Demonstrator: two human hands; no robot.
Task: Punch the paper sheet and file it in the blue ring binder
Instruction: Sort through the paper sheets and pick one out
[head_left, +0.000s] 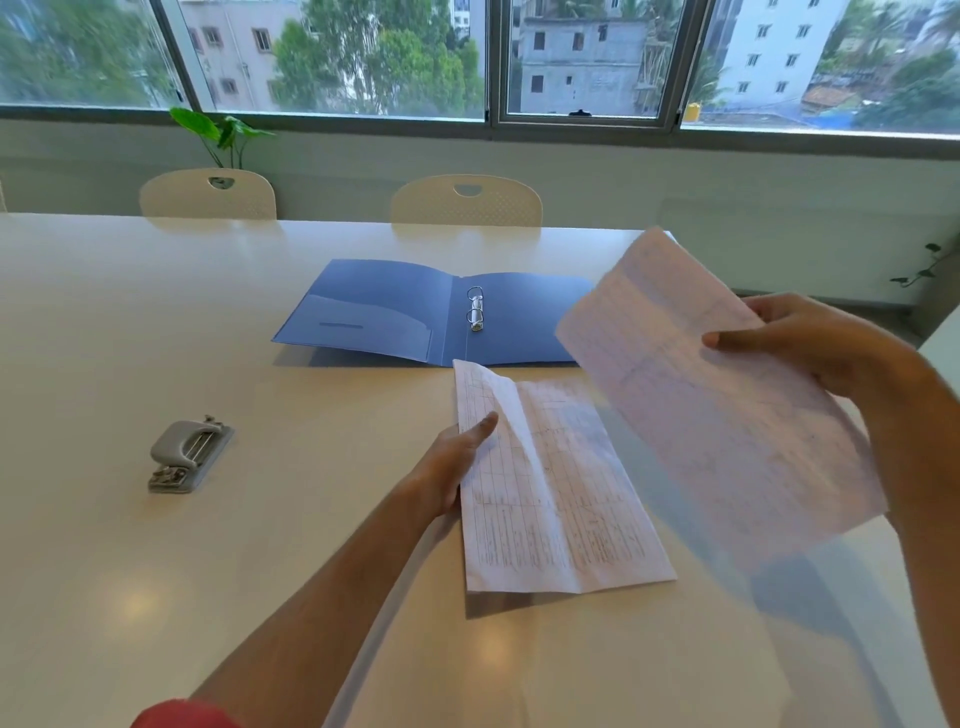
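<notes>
Hole punch (189, 456): we see a grey punch lying on the white table (130, 338), well to the left of the papers, with no hand near it.
Blue ring binder (415, 312): it lies open and flat on the far middle of the table; we note an inner pocket on its left cover and a pair of metal rings (475, 308) at the spine. We cannot tell whether the rings are open or closed. We see no sheet on the rings, and the pocket's contents cannot be made out.
Left hand (457, 467): we find it at the left edge of the printed sheet (550, 488), thumb lying on top and the fingers hidden beneath, so it grasps that edge, which is raised off the table.
Printed sheet: a creased page of ruled tables, lying just in front of the binder, its near part resting on the table.
Second sheet (717, 395): held in the air to the right, tilted and blurred, partly covering the binder's right cover.
Right hand (800, 343): it pinches the second sheet's right edge, thumb on the facing side and fingers behind.
Background: two white chairs (467, 202) stand behind the table, beneath a window.
</notes>
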